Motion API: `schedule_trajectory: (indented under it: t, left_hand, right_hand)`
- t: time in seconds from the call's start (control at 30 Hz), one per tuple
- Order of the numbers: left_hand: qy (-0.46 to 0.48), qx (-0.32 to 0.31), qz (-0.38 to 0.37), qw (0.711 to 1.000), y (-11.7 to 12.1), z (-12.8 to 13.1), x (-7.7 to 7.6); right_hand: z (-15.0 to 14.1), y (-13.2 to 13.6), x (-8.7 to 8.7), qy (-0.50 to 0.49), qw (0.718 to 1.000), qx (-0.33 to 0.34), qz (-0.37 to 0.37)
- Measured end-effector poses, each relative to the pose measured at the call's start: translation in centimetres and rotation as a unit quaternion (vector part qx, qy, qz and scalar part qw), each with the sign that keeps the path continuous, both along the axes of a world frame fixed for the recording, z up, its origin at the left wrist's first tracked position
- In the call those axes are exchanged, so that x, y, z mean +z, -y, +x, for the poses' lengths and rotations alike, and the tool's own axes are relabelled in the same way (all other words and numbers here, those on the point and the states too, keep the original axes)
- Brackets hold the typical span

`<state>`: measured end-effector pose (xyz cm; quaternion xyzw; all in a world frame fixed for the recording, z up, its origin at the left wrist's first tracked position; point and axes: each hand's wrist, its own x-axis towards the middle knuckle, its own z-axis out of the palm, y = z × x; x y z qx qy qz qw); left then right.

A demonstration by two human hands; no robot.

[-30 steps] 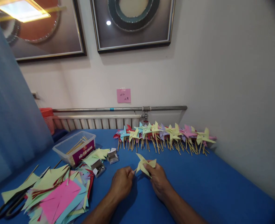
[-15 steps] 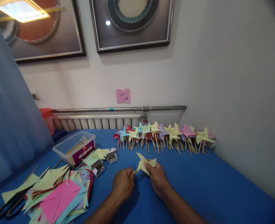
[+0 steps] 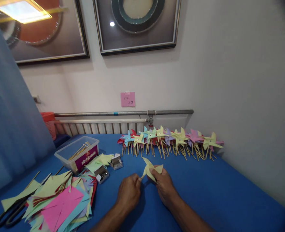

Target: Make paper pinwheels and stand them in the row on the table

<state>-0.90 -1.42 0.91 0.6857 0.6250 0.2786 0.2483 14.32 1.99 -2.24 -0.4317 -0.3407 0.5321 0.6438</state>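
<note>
Both of my hands meet over the blue table [image 3: 205, 190] just below the middle of the view. They hold a pale yellow paper pinwheel [image 3: 151, 169] between them. My right hand [image 3: 163, 186] pinches its lower right side. Fingers closed, my left hand [image 3: 129, 190] grips its left tip. A row of finished pinwheels on wooden sticks [image 3: 171, 141] in several colours lies along the far edge of the table, beyond my hands.
A heap of cut coloured paper [image 3: 57, 199] covers the near left, with black scissors [image 3: 8, 212] at its left edge. A clear plastic box of sticks [image 3: 78, 153] and two small open boxes of pins [image 3: 102, 174] sit left of my hands. A radiator and pipe run behind.
My left hand has shifted slightly right and nearer. The pinwheel has tilted a little between my hands. Everything else is unmoved.
</note>
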Motion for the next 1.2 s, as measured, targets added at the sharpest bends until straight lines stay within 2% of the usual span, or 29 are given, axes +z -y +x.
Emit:
schedule_trajectory:
  t: [0.1, 0.3, 0.77, 0.97, 1.07, 1.2]
  left_hand:
    - [0.001, -0.001, 0.008, 1.0, 0.1, 0.0, 0.0]
    - [0.007, -0.007, 0.011, 1.0, 0.1, -0.1, 0.1]
    - [0.018, -0.008, 0.013, 1.0, 0.2, 0.1, -0.1]
    - [0.074, -0.03, 0.005, 0.997, -0.1, 0.0, -0.4]
    - [0.116, -0.058, -0.02, 0.991, -0.5, -0.3, -0.7]
    - [0.127, -0.069, -0.029, 0.989, -0.8, -0.9, -0.8]
  right_hand:
    - [-0.2, 0.2, 0.6, -0.027, 1.0, 0.012, -0.01]
    - [-0.4, 0.5, 1.4, -0.019, 0.999, 0.029, -0.012]
    - [-0.4, 0.6, 1.6, -0.01, 0.999, 0.011, -0.031]
    - [0.1, 0.1, 1.3, 0.046, 0.999, 0.003, -0.029]
    - [0.7, 0.0, 1.5, 0.1, 0.995, -0.008, -0.024]
    - [1.5, 0.1, 2.0, 0.165, 0.986, -0.014, -0.012]
